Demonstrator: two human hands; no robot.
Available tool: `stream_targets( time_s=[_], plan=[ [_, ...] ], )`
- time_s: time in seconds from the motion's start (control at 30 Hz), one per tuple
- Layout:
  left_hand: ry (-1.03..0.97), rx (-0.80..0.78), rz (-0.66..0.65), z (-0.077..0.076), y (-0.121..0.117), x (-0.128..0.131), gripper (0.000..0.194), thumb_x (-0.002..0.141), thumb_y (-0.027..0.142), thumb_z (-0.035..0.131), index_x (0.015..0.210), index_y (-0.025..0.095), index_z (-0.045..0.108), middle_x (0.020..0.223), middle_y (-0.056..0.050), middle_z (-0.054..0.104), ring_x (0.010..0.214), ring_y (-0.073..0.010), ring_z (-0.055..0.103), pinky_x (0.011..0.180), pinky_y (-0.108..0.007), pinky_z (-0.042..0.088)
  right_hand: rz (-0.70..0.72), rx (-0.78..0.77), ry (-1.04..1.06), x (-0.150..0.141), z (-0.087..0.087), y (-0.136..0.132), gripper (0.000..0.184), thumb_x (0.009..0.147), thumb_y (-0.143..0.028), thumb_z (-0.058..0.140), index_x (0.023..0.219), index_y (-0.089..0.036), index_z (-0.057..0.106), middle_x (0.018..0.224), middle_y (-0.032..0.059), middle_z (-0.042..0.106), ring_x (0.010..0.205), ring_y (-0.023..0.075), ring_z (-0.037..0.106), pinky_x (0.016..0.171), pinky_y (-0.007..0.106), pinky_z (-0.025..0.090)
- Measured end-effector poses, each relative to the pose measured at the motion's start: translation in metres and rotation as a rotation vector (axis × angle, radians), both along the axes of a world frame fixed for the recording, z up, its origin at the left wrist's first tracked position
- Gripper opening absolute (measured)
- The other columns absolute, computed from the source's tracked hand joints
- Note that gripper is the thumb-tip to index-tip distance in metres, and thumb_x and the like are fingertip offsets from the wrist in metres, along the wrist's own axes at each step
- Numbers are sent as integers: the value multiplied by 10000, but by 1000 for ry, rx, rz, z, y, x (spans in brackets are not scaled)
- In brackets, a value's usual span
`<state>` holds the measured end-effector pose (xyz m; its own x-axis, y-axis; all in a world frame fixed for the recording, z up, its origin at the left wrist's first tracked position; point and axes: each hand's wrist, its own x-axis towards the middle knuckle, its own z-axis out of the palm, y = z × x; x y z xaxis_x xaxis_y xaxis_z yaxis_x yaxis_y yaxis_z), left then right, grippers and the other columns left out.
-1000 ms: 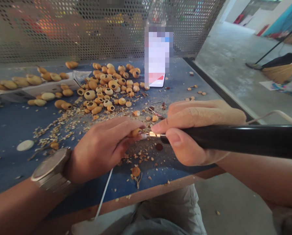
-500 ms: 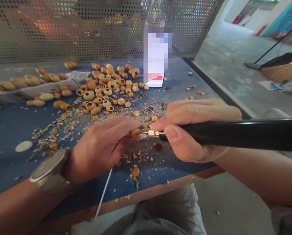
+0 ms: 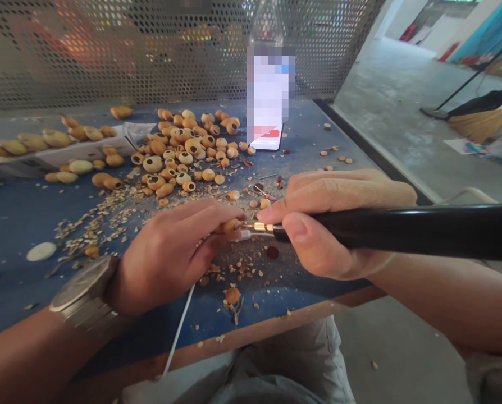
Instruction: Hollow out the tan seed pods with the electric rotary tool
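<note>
My left hand [image 3: 173,247], with a watch [image 3: 85,286] on its wrist, is closed around a small tan gourd [image 3: 231,225], partly hidden by the fingers. My right hand [image 3: 339,224] grips a thick black rotary tool [image 3: 428,231], thumb and forefinger near its front end. From its brass-coloured collet [image 3: 263,226] a thin bit points left, its tip at or very near the gourd. A white cable plug [image 3: 245,235] lies just under the collet, and its white cable [image 3: 179,331] hangs over the table's front edge.
Cut, hollow gourds [image 3: 183,146] are heaped behind my hands. More whole gourds [image 3: 57,138] lie on a paper-covered strip at the left. Seeds and shell bits [image 3: 108,216] litter the blue table [image 3: 15,224]. A lit phone [image 3: 268,112] leans near the perforated metal screen [image 3: 150,62].
My left hand and the gourd have shifted very slightly left, so a little more of the thin bit shows. My right hand and the rotary tool have barely moved.
</note>
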<state>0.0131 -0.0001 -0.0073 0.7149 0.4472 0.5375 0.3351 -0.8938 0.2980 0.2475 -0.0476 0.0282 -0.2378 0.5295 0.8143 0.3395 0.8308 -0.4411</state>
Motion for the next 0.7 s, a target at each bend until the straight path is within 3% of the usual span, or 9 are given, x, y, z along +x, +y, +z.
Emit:
stream_targets(
  time_s=[0.23,0.43,0.7],
  plan=[
    [-19,-31,68,-1,1,-2,185,1042,254,597,1215,253,663,1052,23,746,918,-121,701,883,-224,531,-33,43,25,0,0,1,114,851,-174,667,780,-230,737,680,-13,750,571,105,669,574,218,588],
    [2,-41,38,1,-2,1,197,1054,258,575,1234,231,652,1019,14,742,873,-127,688,891,-234,538,-11,0,17,1,-1,1,77,858,-180,694,830,-213,757,724,5,765,601,105,686,610,219,594],
    [2,-59,12,3,-3,2,140,1046,223,575,1175,230,629,976,15,717,838,-132,663,788,-242,520,4,-18,27,1,-1,2,96,854,-178,687,794,-229,741,696,-14,748,566,102,655,562,224,570]
  ],
)
